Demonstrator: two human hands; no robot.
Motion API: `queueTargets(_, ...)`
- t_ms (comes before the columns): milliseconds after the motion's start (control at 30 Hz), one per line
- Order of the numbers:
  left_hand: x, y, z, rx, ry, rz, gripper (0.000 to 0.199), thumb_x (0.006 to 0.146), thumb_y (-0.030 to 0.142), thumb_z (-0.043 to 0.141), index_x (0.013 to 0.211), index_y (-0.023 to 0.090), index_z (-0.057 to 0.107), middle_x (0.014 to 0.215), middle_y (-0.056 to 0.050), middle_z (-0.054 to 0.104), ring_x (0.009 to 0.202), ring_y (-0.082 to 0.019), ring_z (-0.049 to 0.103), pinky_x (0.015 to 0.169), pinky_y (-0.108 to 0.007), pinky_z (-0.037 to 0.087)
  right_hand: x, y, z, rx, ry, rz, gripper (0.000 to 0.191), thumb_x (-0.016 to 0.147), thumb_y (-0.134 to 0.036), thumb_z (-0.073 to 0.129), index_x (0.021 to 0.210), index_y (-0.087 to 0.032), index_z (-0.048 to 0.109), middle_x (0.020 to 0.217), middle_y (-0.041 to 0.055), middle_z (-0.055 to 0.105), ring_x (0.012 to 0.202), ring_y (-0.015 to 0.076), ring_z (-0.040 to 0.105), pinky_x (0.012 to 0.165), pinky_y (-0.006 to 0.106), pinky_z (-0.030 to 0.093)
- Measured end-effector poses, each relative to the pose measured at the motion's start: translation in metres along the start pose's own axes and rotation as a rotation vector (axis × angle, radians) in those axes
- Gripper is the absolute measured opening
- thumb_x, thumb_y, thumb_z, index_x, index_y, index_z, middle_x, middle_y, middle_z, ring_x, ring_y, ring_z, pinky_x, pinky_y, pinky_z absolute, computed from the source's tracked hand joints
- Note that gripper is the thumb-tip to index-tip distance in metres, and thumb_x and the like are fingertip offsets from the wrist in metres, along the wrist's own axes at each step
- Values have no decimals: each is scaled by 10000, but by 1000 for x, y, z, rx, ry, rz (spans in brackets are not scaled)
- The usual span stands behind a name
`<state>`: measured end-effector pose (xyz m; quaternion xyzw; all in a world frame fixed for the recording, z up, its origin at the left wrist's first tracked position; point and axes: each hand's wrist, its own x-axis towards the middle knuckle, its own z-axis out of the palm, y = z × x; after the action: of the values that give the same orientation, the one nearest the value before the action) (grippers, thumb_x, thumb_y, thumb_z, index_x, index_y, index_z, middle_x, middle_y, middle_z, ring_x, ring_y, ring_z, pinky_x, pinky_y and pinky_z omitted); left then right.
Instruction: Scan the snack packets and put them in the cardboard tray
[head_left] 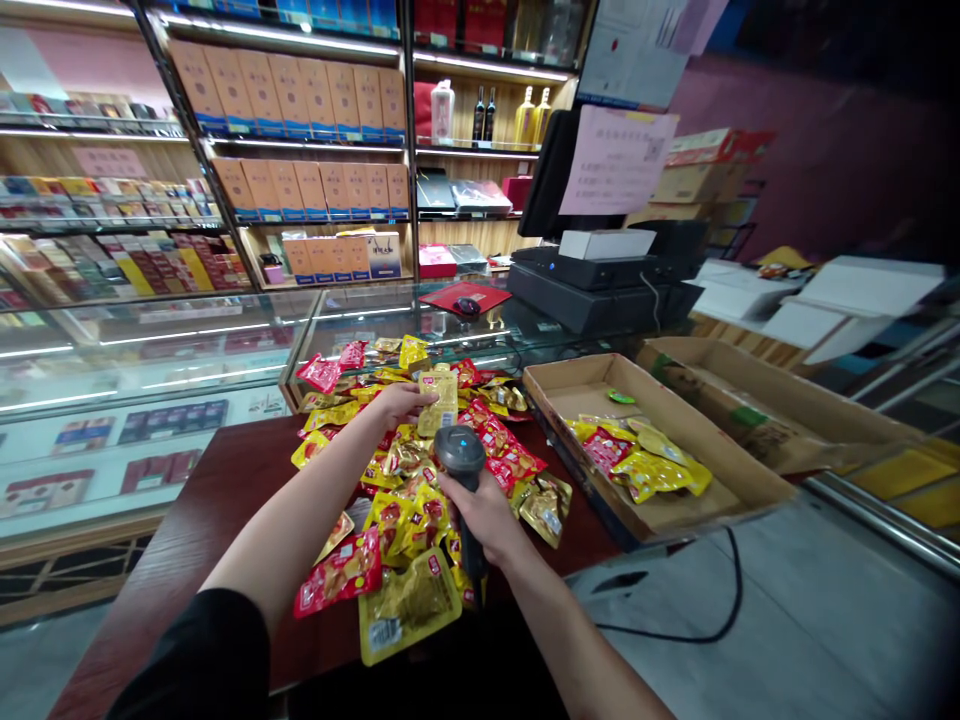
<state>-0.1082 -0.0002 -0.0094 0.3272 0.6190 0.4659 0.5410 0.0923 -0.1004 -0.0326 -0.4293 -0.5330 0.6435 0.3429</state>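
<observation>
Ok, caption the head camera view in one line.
Left hand holds a yellow foil snack packet near a black handheld barcode scanner in the right hand, above a heap of red-and-yellow foil packets.

nothing legible at this res. pink paper notice (616, 160) by the black monitor (551, 170) has lines of print, too small to read. gold snack pkt (409, 606) on the worktop (202, 500) has a white barcode label (385, 633), digits unreadable. red snack pkt (341, 573) beside it has print, also too small. same for the yellow pkt (442, 400) in the left hand (401, 403). tan boxes (289, 90) on the shelves have small labels, can't read those either.
</observation>
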Motion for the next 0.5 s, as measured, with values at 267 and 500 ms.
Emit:
queueTargets(267,1,-5,-1,24,-14,12,416,485,314,874,822,157,687,712,-29,690,532,-93,585,475,-181,461,0,-1,-2,25,2,-23,269,698,-413,668,753,-171,563,502,-43,533,417,96,463,425,220,383)
queueTargets(500,-27,5,22,-40,-177,-18,298,577,288,837,767,147,656,786,-67,706,633,-135,648,552,-211,528,29,-35,-45,308,104,-33,303,607,-225,713,900,-176,652,862,24,688,851,177,632,780,277,493)
